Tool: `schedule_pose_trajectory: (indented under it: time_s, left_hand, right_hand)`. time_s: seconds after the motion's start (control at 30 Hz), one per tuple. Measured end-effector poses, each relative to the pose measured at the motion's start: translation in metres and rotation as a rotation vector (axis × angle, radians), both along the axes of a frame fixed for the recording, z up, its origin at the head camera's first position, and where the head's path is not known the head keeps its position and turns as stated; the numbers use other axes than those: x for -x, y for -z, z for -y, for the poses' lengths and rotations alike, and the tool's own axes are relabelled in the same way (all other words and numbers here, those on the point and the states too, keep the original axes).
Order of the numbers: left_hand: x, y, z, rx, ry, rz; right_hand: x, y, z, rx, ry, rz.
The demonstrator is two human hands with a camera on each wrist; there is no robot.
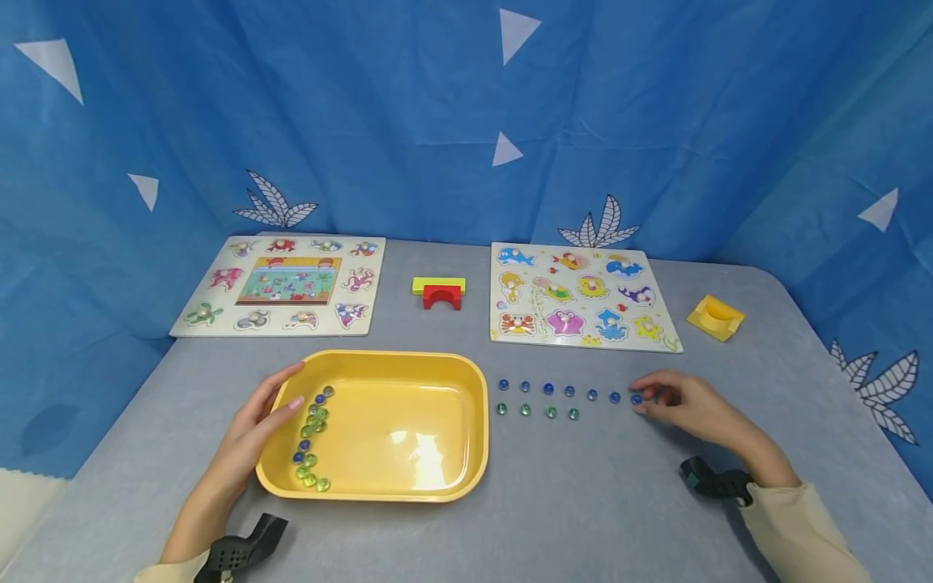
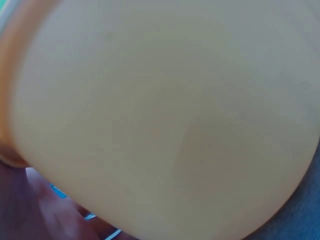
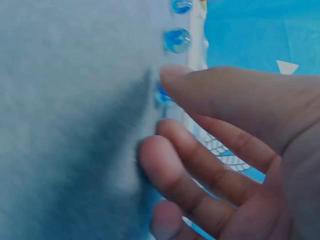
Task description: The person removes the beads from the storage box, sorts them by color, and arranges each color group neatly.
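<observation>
At the left end of the yellow tray [image 1: 379,494], my left hand [image 1: 244,433] grips the rim, thumb over the inside and fingers along the outer edge. The tray's pale outer wall [image 2: 165,110] fills the left wrist view. Green and blue marbles [image 1: 309,479] lie along the tray's left side. My right hand [image 1: 685,405] pinches a blue marble [image 1: 636,399] at the right end of a row of several blue marbles [image 1: 548,389] on the table. In the right wrist view, that marble [image 3: 163,96] shows partly behind the thumb. Several green marbles [image 1: 551,412] form a shorter row in front.
Two sea-animal puzzle boards, one at left [image 1: 219,308] and one at right [image 1: 525,291], lie at the back of the grey table [image 1: 568,518]. Between them sit a red arch block [image 1: 441,295] and a yellow-green block [image 1: 437,283]. A yellow block [image 1: 717,317] stands at right.
</observation>
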State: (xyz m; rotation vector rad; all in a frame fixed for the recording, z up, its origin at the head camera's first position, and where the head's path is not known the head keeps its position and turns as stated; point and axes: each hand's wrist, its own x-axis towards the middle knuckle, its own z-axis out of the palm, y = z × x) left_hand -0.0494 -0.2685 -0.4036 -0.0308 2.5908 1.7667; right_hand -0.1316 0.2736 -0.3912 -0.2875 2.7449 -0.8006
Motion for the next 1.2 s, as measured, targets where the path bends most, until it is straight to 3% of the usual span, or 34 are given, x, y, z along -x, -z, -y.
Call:
schedule_pose_trajectory:
  time_s: [0.13, 0.3, 0.5, 0.67, 0.9, 1.03, 1.2]
  left_hand:
    - [0.0, 0.0, 0.0, -0.002, -0.001, 0.005]
    - [0.0, 0.001, 0.0, 0.009, -0.006, 0.011]
    - [0.0, 0.002, 0.001, 0.012, 0.002, -0.002]
    - [0.0, 0.002, 0.0, 0.018, -0.003, 0.001]
    - [0.001, 0.003, 0.0, 0.02, -0.013, 0.004]
    - [0.001, 0.003, 0.001, 0.013, -0.008, 0.001]
    - [0.001, 0.002, 0.0, 0.018, -0.005, -0.001]
  right_hand:
    - [-0.001, -0.01, -0.002, -0.007, -0.021, -0.009]
    - [-0.003, -0.027, 0.004, -0.005, -0.064, -0.094]
    - [-0.001, -0.043, 0.034, 0.118, -0.14, -0.124]
    - [0.004, -0.055, 0.082, 0.25, -0.279, -0.055]
    - [0.011, -0.07, 0.171, 0.36, -0.57, 0.039]
    - [0.011, -0.072, 0.226, 0.331, -0.722, 0.099]
    - [0.007, -0.064, 0.288, 0.198, -0.867, 0.143]
